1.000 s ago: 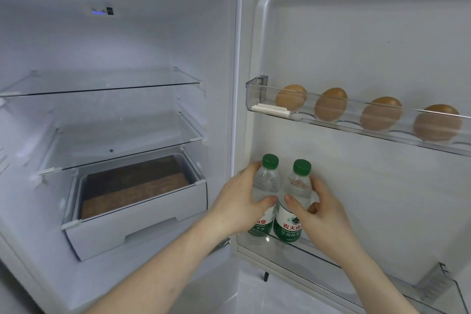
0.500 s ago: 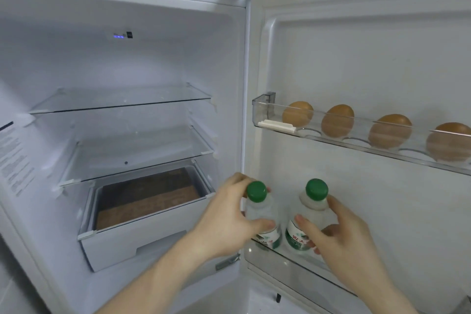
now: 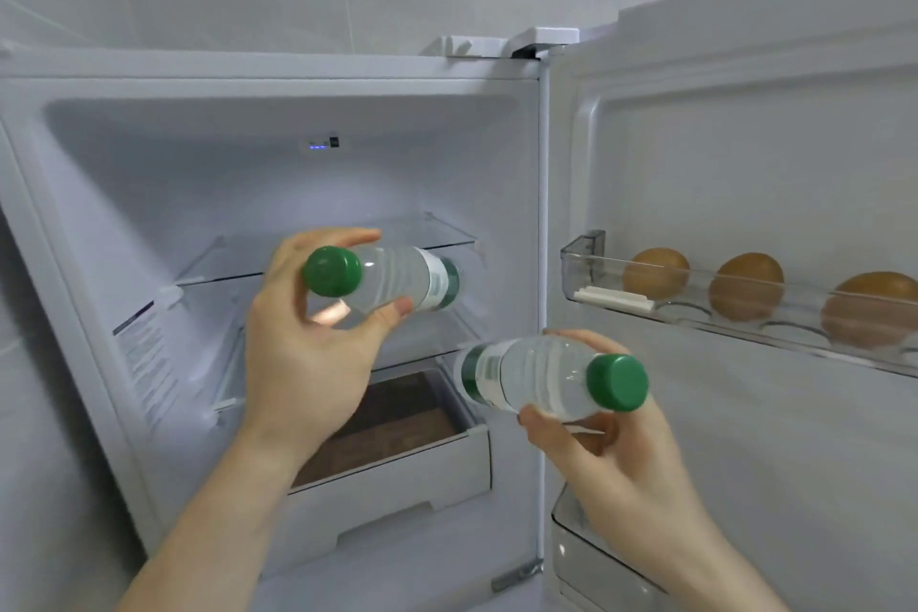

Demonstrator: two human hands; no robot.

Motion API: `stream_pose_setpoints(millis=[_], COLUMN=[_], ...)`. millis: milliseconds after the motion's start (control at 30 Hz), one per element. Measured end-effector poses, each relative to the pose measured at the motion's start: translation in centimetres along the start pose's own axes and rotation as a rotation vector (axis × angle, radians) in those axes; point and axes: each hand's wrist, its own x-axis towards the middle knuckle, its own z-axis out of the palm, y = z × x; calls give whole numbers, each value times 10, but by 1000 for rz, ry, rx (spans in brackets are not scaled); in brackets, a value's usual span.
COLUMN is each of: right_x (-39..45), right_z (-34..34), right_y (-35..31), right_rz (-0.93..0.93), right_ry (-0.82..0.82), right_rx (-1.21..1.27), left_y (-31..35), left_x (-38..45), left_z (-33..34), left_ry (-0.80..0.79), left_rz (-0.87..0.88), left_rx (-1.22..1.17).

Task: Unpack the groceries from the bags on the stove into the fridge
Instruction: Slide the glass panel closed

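Open fridge [image 3: 278,154], seen from the head camera, with a water bottle in each of your hands. Your left hand [image 3: 308,353] wraps its fingers and thumb around the left bottle [image 3: 392,283], which lies near horizontal with its green cap [image 3: 332,271] toward you and its base aimed into the cabinet, level with the upper glass shelf [image 3: 437,236]. Your right hand [image 3: 611,452] clasps the right bottle [image 3: 541,375] in the same lying attitude, cap toward the door, in front of the edge between cabinet and door, below the left one. The two hands are well apart and the bottles do not touch.

The step in hand appears to be laying both bottles inside the main compartment. Feed each one base first and keep it level so the base clears the shelf's front edge. Set the left bottle down fully before you loosen your grip; a round bottle on glass will likely roll, so rest it against a side wall or against its partner. Keep your right elbow away from the door rack [image 3: 586,253], where the eggs [image 3: 655,271] sit just beside your forearm's path. The crisper drawer [image 3: 397,477] below stands partly pulled out.
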Motion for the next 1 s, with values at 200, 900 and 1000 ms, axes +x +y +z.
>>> stream_pose_setpoints(millis=[200,900,1000], right_x=[64,249,262], right_z=[43,123,125], right_y=[8,79,85], right_rz=[-172,-174,-178], right_ry=[50,99,153], right_rx=[14,-573,-604], left_y=[-59,-166,-166], left_x=[52,127,141], left_z=[15,44,49], left_ry=[58,-321,-458], left_rz=[190,-139,-173], left_rx=[123,453,514])
